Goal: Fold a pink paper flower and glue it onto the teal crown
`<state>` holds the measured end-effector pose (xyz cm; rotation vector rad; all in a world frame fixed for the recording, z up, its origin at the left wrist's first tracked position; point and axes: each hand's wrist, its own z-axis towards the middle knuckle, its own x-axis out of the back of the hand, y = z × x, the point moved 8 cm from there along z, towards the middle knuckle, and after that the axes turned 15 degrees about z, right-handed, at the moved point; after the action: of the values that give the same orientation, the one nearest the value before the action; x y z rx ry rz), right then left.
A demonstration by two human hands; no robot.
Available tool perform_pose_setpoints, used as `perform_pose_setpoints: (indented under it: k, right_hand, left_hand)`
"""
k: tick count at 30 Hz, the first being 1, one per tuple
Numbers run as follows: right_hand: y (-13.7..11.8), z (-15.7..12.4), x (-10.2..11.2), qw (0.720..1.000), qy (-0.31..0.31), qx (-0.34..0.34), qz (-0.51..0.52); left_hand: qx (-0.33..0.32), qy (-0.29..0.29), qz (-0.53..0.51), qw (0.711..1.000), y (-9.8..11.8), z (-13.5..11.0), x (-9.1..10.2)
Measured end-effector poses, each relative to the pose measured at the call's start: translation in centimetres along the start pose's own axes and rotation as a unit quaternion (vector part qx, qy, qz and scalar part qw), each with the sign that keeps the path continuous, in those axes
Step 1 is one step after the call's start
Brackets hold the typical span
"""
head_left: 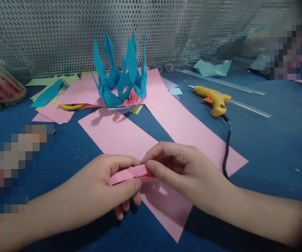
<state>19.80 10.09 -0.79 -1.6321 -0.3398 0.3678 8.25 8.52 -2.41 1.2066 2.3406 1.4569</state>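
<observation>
Both hands pinch a small folded strip of pink paper [130, 174] just above the blue table. My left hand [106, 185] grips its left end between thumb and fingers. Thumb and forefinger of my right hand [177, 168] are closed on its right end. Under the hands lies a long pink paper sheet [119, 134]. A second pink sheet [184, 126] lies beside it to the right. Beyond them stands a blue folded paper crown [120, 75] with a small pink paper flower [132, 99] at its front.
A yellow glue gun [215, 99] lies at the right, its black cord [227, 143] running toward my right wrist. Clear glue sticks [247, 108] lie behind it. Paper scraps [51, 92] and yellow-handled scissors [70, 106] sit at the left. A perforated metal screen [61, 31] closes the back.
</observation>
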Motion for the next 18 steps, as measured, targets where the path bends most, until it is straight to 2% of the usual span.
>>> perform_pose_setpoints:
  k: [5,7,10,13,18]
  right_hand:
    - [-1.0,-0.5,-0.6,0.982,-0.045,0.073,-0.169]
    - [-1.2,-0.8,-1.1,0.974,-0.072,0.085,-0.198]
    - [-1.0,-0.9,-1.4,0.980,-0.085,0.053,-0.170]
    - [-0.7,-0.8,-1.0,0.992,-0.068,0.019,-0.109]
    - [-0.6,-0.7,-0.8,0.992,-0.054,0.032,-0.108]
  left_hand:
    - [0.000,-0.012,-0.007,1.000,-0.2,0.0,0.1]
    - [0.000,-0.025,0.018,1.000,-0.3,-0.2,-0.1]
    - [0.001,-0.031,0.077,0.997,-0.2,-0.7,0.2]
    - [-0.002,-0.027,0.094,0.995,0.1,-0.8,0.7]
    - [0.011,-0.048,0.118,0.992,0.0,-0.7,1.0]
